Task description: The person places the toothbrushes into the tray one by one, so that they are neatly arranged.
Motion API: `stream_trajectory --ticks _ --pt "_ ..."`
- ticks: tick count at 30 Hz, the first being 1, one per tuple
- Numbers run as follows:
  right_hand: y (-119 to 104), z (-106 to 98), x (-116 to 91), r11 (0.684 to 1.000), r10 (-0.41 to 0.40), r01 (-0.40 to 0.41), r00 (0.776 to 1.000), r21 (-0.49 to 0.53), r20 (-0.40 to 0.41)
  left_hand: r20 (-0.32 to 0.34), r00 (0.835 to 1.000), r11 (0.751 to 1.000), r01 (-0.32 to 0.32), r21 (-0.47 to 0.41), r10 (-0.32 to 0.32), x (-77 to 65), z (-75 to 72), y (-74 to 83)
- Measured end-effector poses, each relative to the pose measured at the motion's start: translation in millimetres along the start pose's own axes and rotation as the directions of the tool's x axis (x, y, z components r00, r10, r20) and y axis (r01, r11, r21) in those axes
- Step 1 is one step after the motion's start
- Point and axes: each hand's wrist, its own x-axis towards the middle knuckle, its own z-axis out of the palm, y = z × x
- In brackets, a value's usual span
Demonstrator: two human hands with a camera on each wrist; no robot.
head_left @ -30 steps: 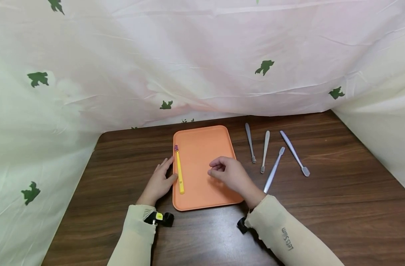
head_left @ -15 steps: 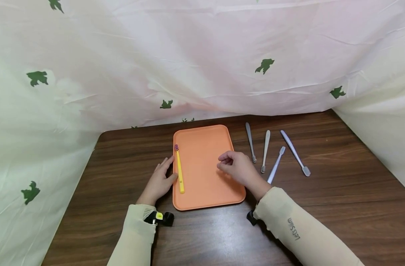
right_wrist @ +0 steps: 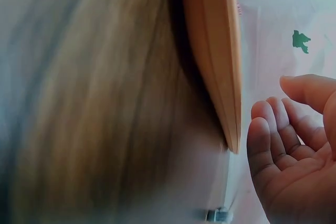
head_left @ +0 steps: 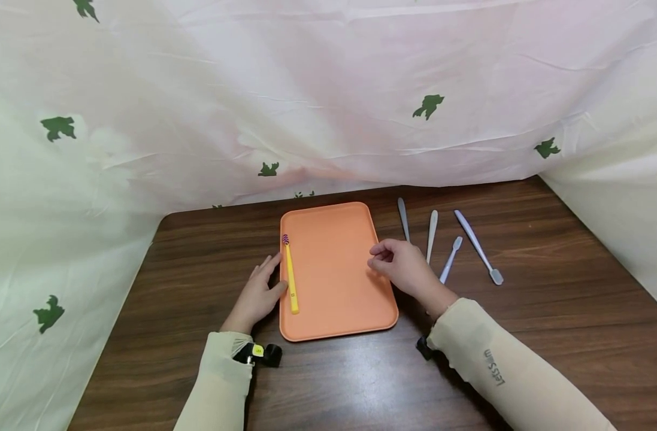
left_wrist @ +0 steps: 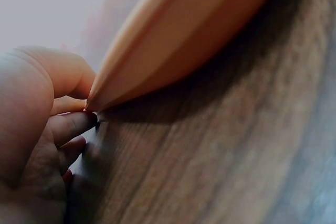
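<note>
A pale pink-and-white, green-patterned cloth backdrop (head_left: 306, 90) is hanging behind and beside a dark brown wood-grain table (head_left: 166, 287). On the table a rounded-corner orange tray (head_left: 333, 299) is lying flat. The left hand (head_left: 257, 296) is resting its thumb and fingertips against the tray's left rim, fingers extended and unclenched. The right hand (head_left: 406, 266) is hovering above the tray's right edge, grasping nothing, its fingers loosely bent and its thumb apart from them. To its right, a slim lavender toothbrush (head_left: 477, 247) is lying diagonally on the table. A straight yellow toothbrush with purple bristles (head_left: 291, 275) is lying lengthwise inside the tray, near the left rim and the left thumb. Beyond the right hand, a slender off-white toothbrush (head_left: 432, 236), a slender grey toothbrush (head_left: 403, 219) and a second lavender toothbrush (head_left: 450, 260) are lying on the table, the hand and wrist hiding their near ends.
</note>
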Motion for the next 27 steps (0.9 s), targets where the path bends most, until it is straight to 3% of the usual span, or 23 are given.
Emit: stream_trajectory --ticks 27 --pt "17 -22 8 0.985 0.011 -0.011 1.000 -0.169 0.000 -0.002 1.000 1.000 -0.008 -0.006 0.008 -0.3 -1.6 -0.1"
